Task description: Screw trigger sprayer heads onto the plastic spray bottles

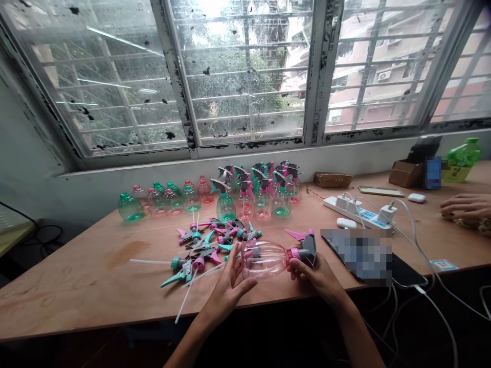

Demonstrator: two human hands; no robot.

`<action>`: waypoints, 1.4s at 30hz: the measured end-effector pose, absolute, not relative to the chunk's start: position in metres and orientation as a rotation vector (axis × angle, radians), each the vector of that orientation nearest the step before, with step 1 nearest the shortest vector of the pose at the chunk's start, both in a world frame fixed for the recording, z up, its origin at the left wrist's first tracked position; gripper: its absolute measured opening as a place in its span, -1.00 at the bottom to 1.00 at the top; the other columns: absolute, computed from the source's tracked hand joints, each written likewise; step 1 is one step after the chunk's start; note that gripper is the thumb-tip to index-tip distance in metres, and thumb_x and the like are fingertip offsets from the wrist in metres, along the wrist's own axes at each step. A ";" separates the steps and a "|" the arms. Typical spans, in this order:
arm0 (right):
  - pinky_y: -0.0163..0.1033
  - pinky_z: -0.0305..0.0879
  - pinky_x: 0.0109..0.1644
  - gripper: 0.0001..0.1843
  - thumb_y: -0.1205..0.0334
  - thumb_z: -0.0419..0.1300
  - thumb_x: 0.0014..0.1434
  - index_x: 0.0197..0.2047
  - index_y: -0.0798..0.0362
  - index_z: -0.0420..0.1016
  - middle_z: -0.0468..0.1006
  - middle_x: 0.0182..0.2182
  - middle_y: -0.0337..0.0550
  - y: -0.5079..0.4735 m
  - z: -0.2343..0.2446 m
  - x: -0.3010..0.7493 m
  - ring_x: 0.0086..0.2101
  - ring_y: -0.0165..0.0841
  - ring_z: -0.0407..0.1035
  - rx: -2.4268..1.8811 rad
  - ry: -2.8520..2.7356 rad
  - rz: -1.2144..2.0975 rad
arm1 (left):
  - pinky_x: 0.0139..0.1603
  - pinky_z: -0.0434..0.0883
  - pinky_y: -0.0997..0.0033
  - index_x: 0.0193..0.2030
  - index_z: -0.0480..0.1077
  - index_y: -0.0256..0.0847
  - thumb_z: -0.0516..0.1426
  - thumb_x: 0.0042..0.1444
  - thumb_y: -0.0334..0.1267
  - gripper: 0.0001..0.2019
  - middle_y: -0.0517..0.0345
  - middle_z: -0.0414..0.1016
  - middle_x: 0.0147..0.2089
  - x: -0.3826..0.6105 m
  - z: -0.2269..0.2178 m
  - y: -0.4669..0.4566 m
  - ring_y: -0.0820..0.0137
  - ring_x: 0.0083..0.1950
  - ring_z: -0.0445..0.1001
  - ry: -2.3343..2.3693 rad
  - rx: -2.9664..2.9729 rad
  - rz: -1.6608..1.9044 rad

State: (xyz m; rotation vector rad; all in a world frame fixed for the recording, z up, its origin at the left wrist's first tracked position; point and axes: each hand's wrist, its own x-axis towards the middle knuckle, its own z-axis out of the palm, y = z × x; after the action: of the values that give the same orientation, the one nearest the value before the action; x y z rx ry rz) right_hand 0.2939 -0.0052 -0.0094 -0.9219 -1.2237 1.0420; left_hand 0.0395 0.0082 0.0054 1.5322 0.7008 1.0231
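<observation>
A clear pink spray bottle [264, 259] lies on its side in the air over the table's front edge, its grey-and-pink spray head [307, 248] pointing right. My left hand [232, 283] cups its base, thumb below and fingers behind. With my right hand [318, 276] I grip the neck and spray head, fingers closed around the collar. Just left and behind lies a pile of loose spray heads [199, 250], pink, teal and grey, with white dip tubes. Behind them stand several open green and pink bottles [157, 202] and several bottles fitted with spray heads [245, 204].
A white power strip [358, 212] with plugged chargers and a partly blurred tablet [356, 260] lie at right, cables hanging off the edge. Another person's hand [466, 207] rests at far right. Boxes [406, 174] and a green bottle [464, 156] stand behind, below the window.
</observation>
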 end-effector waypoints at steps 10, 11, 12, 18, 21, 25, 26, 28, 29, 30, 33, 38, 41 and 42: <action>-0.29 0.35 -0.49 -0.61 -0.10 0.40 0.18 -0.38 0.09 0.60 0.60 -0.50 -0.14 -0.005 -0.015 0.297 -0.53 -0.34 0.45 -0.858 -1.237 1.064 | 0.52 0.08 -0.07 0.54 -0.25 0.32 0.31 0.23 -0.13 -0.04 0.13 -0.30 0.65 0.040 -0.002 0.008 0.02 0.60 -0.09 0.690 1.591 0.998; -0.30 0.35 -0.49 -0.61 -0.10 0.40 0.18 -0.38 0.09 0.59 0.60 -0.50 -0.14 -0.005 -0.014 0.297 -0.53 -0.35 0.45 -0.859 -1.235 1.067 | 0.52 0.08 -0.07 0.54 -0.28 0.31 0.32 0.21 -0.12 -0.01 0.12 -0.31 0.65 0.041 -0.001 0.007 0.01 0.60 -0.11 0.692 1.584 0.996; -0.30 0.35 -0.50 -0.61 -0.10 0.40 0.18 -0.37 0.08 0.59 0.60 -0.50 -0.15 -0.005 -0.014 0.297 -0.53 -0.35 0.45 -0.858 -1.230 1.068 | 0.52 0.08 -0.07 0.55 -0.31 0.28 0.33 0.20 -0.12 0.02 0.10 -0.31 0.65 0.040 0.000 0.007 0.00 0.61 -0.14 0.694 1.572 0.990; -0.31 0.34 -0.51 -0.61 -0.10 0.42 0.15 -0.35 0.09 0.58 0.60 -0.52 -0.16 -0.004 -0.014 0.296 -0.54 -0.35 0.44 -0.858 -1.232 1.059 | 0.57 -0.06 -0.08 0.57 -0.17 0.09 0.33 0.19 -0.05 -0.03 0.00 -0.13 0.62 0.037 0.002 0.008 -0.02 0.62 -0.20 0.717 1.576 0.951; -0.30 0.35 -0.50 -0.60 -0.10 0.40 0.18 -0.38 0.10 0.59 0.58 -0.53 -0.16 -0.003 -0.015 0.296 -0.54 -0.35 0.44 -0.834 -1.240 1.053 | 0.57 -0.06 -0.07 0.56 -0.23 0.23 0.33 0.20 -0.12 -0.02 0.11 -0.23 0.64 0.038 -0.001 0.009 0.04 0.62 -0.17 0.683 1.611 0.965; -0.29 0.35 -0.51 -0.60 -0.10 0.39 0.18 -0.40 0.10 0.60 0.58 -0.53 -0.16 -0.002 -0.017 0.297 -0.55 -0.36 0.43 -0.822 -1.244 1.052 | 0.55 0.00 -0.07 0.54 -0.32 0.34 0.31 0.23 -0.14 -0.01 0.19 -0.35 0.65 0.040 -0.004 0.008 0.05 0.61 -0.13 0.677 1.591 1.000; -0.29 0.35 -0.51 -0.61 -0.09 0.39 0.18 -0.40 0.09 0.59 0.58 -0.53 -0.17 -0.002 -0.018 0.297 -0.55 -0.35 0.43 -0.823 -1.243 1.052 | 0.55 0.01 -0.07 0.54 -0.34 0.33 0.33 0.21 -0.14 0.03 0.16 -0.31 0.65 0.040 -0.003 0.008 0.04 0.61 -0.15 0.672 1.579 0.994; -0.30 0.35 -0.51 -0.61 -0.09 0.40 0.17 -0.40 0.08 0.59 0.57 -0.54 -0.18 -0.002 -0.018 0.296 -0.55 -0.35 0.43 -0.826 -1.235 1.048 | 0.54 0.02 -0.06 0.55 -0.34 0.26 0.34 0.19 -0.11 0.05 0.10 -0.24 0.64 0.038 -0.001 0.007 0.02 0.62 -0.18 0.656 1.564 0.977; -0.30 0.35 -0.52 -0.62 -0.09 0.40 0.17 -0.40 0.08 0.58 0.57 -0.54 -0.19 -0.002 -0.017 0.296 -0.55 -0.35 0.43 -0.827 -1.232 1.048 | 0.54 0.03 -0.05 0.56 -0.31 0.23 0.33 0.20 -0.08 0.02 0.08 -0.20 0.64 0.038 0.001 0.007 0.01 0.62 -0.18 0.647 1.564 0.969; -0.30 0.35 -0.52 -0.62 -0.09 0.41 0.16 -0.40 0.08 0.58 0.57 -0.54 -0.19 -0.003 -0.017 0.296 -0.55 -0.35 0.43 -0.828 -1.232 1.048 | 0.54 0.04 -0.04 0.56 -0.27 0.20 0.31 0.22 -0.07 -0.02 0.07 -0.17 0.63 0.037 0.002 0.007 0.01 0.61 -0.17 0.639 1.570 0.963; -0.30 0.35 -0.52 -0.61 -0.10 0.41 0.16 -0.40 0.08 0.59 0.57 -0.54 -0.18 -0.003 -0.015 0.296 -0.56 -0.36 0.42 -0.824 -1.235 1.050 | 0.55 0.03 -0.01 0.55 -0.18 0.20 0.32 0.22 -0.10 -0.07 0.10 -0.14 0.63 0.036 0.005 0.006 0.03 0.61 -0.13 0.643 1.594 0.954; -0.29 0.37 -0.50 -0.60 -0.09 0.39 0.20 -0.40 0.10 0.59 0.56 -0.54 -0.17 -0.003 -0.017 0.296 -0.54 -0.35 0.44 -0.818 -1.234 1.050 | 0.52 0.11 -0.02 0.53 -0.29 0.36 0.32 0.23 -0.18 -0.01 0.18 -0.15 0.63 0.039 0.002 0.005 0.07 0.57 0.03 0.634 1.559 0.922; -0.29 0.36 -0.50 -0.61 -0.09 0.39 0.19 -0.39 0.10 0.59 0.58 -0.52 -0.15 -0.003 -0.018 0.296 -0.53 -0.35 0.44 -0.819 -1.238 1.062 | 0.53 0.09 -0.02 0.55 -0.35 0.29 0.34 0.20 -0.18 0.05 0.11 -0.15 0.63 0.039 0.000 0.006 0.05 0.58 -0.01 0.638 1.528 0.922; -0.30 0.36 -0.50 -0.61 -0.09 0.40 0.18 -0.37 0.10 0.58 0.58 -0.52 -0.16 -0.003 -0.018 0.296 -0.54 -0.35 0.44 -0.823 -1.235 1.069 | 0.53 0.07 -0.01 0.55 -0.34 0.25 0.35 0.19 -0.16 0.06 0.09 -0.16 0.63 0.038 0.000 0.006 0.05 0.59 -0.05 0.645 1.519 0.928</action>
State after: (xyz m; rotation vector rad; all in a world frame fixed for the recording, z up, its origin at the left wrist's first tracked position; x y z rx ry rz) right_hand 0.2962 -0.0028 -0.0178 -0.8228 -1.2351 1.0686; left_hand 0.0381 0.0062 0.0000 1.5186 0.6451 0.9281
